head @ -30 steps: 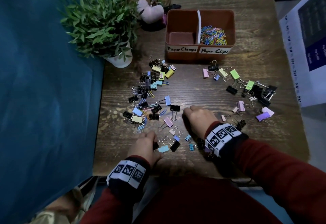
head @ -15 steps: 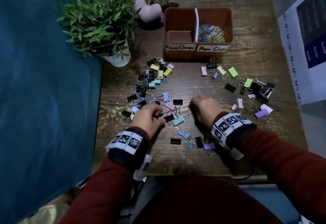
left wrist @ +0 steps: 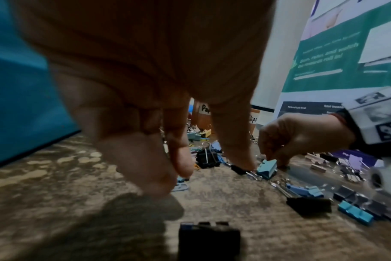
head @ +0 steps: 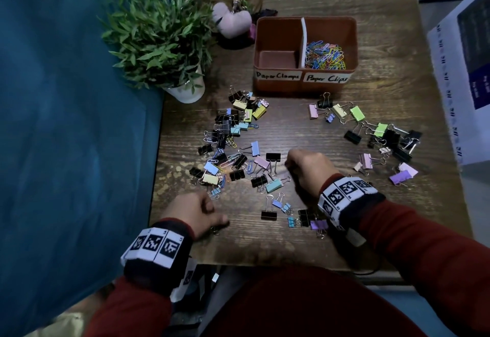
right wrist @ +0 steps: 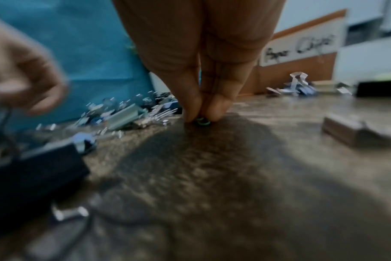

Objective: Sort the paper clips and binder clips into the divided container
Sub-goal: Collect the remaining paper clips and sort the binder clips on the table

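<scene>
The brown divided container (head: 305, 87) stands at the back, labelled "Paper Clamps" on the left and "Paper Clips" on the right. Coloured paper clips (head: 324, 55) fill the right half. A mixed pile of binder clips and paper clips (head: 233, 145) lies left of centre, and a looser group of binder clips (head: 381, 135) lies to the right. My right hand (head: 289, 163) pinches a small green paper clip (right wrist: 202, 121) against the table. My left hand (head: 209, 217) hovers near the front edge, fingers (left wrist: 181, 159) hanging down over a black binder clip (left wrist: 209, 236). Whether it holds anything is unclear.
A potted plant (head: 159, 34) and a pink plush (head: 232, 19) stand at the back left. Blue fabric (head: 66, 124) borders the table's left side, and a printed board (head: 466, 71) leans at the right. More binder clips (head: 305, 217) lie by my right wrist.
My left hand has pulled back from the pile to the front edge. My right hand has stayed near the table's middle, fingertips down.
</scene>
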{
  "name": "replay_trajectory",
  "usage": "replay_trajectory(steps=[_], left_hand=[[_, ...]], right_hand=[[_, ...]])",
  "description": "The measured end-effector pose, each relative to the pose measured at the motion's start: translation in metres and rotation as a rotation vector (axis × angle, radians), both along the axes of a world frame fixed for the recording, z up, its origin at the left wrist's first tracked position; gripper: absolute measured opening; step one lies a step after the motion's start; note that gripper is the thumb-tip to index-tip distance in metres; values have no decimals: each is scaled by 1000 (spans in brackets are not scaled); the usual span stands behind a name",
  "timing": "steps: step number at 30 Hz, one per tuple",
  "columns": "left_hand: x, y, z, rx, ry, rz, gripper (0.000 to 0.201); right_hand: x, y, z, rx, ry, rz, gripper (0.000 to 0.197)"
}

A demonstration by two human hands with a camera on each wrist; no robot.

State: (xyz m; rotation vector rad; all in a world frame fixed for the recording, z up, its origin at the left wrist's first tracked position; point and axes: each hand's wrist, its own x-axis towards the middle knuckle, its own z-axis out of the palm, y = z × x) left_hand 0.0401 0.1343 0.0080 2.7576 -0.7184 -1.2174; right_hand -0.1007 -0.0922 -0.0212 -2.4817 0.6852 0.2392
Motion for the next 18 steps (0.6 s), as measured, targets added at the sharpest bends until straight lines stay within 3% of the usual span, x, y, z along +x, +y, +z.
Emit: replay_trajectory(steps=[2, 6, 11, 14, 18], left_hand=[[-5, -1, 0, 103, 33, -50, 41], [-14, -4, -9, 88, 43, -38, 31], [-15, -18, -19, -111, 58, -5, 31], [-19, -30, -22, -269, 90, 58, 27], [-10, -36, -24, -366, -30, 100, 15]], right_hand=[[-3, -6, -1, 98, -21, -140, 14], [-10, -16, -3, 151, 6, -302, 13], [-7, -9, -3, 35, 177, -199, 26], [1, -3, -4, -12, 184, -172, 19], [11, 0, 1, -79, 226, -170, 16]])
